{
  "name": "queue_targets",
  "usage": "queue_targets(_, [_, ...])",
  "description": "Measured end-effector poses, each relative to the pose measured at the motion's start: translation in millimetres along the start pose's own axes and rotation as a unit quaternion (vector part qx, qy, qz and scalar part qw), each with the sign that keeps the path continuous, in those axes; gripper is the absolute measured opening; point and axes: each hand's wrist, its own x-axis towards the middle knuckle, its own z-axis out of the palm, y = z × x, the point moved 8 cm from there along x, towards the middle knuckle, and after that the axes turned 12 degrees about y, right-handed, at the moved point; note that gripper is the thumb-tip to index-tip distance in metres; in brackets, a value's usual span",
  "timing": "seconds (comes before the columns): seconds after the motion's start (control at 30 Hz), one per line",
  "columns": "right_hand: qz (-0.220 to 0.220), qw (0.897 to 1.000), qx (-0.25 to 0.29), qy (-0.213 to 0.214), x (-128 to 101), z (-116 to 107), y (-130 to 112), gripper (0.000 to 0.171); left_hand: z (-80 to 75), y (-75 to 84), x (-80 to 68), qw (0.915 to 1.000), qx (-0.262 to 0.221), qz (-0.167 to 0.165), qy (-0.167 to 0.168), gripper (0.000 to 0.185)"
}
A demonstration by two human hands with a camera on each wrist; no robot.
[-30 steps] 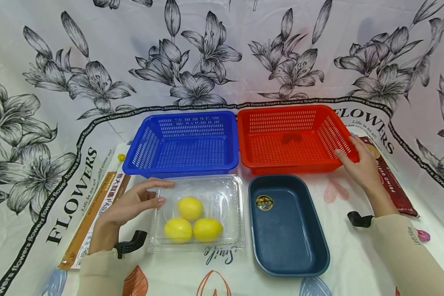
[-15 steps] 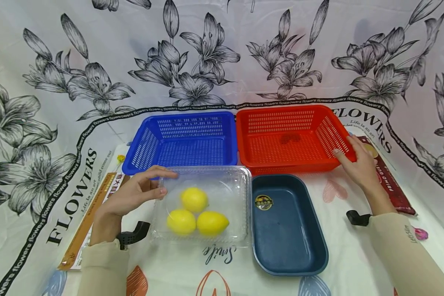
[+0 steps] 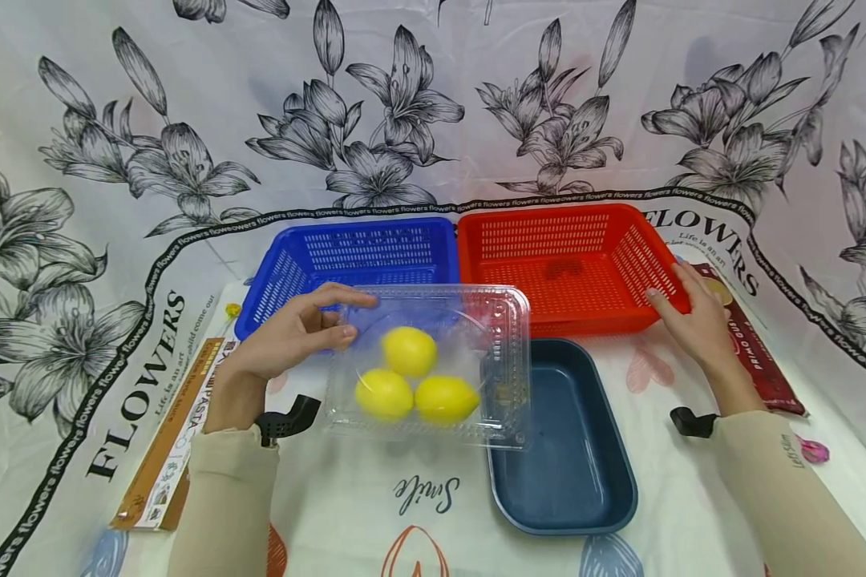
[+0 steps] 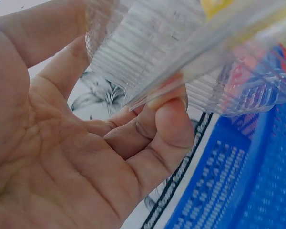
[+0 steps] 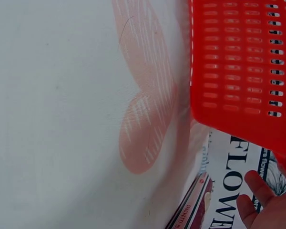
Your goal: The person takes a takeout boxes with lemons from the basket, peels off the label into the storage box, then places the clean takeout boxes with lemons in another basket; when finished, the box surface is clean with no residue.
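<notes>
My left hand (image 3: 296,332) grips the left edge of a clear plastic box (image 3: 505,369) and holds it in the air, in front of the blue basket (image 3: 289,264). Three yellow lemons (image 3: 409,351) lie inside the box. In the left wrist view my thumb and fingers (image 4: 167,119) pinch the ribbed rim of the clear plastic box (image 4: 148,52). My right hand (image 3: 693,316) holds the right rim of the red basket (image 3: 570,264), which stands on the table. The right wrist view shows the red basket's wall (image 5: 243,62) and my fingertips (image 5: 257,195).
A dark blue tray (image 3: 570,473) lies on the table, partly under the lifted box's right end. Flat packets lie at the far left (image 3: 180,449) and far right (image 3: 758,353). A flowered cloth (image 3: 418,96) covers the table and rises behind the baskets.
My left hand has lifted the clear box with the lemons off the table and carried it up and to the right, over the tray's left edge. My right hand stays on the red basket.
</notes>
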Motion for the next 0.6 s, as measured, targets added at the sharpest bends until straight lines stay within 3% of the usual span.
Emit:
queue_targets(0.23, [0.000, 1.000, 0.001, 0.002, 0.3, 0.4, 1.1, 0.072, 9.3, 7.0, 28.0, 0.9995, 0.014, -0.029, 0.004, 0.041])
queue_targets(0.37, [0.001, 1.000, 0.002, 0.002, -0.3, 0.7, 1.7, 0.073, 16.8, 11.2, 43.8, 0.9992, -0.002, -0.039, 0.006, 0.042])
queue_targets(0.6, [0.008, 1.000, 0.002, 0.001, -0.3, 1.4, 3.7, 0.073, 26.7, 20.4, 70.2, 0.9993, -0.006, -0.033, 0.017, 0.044])
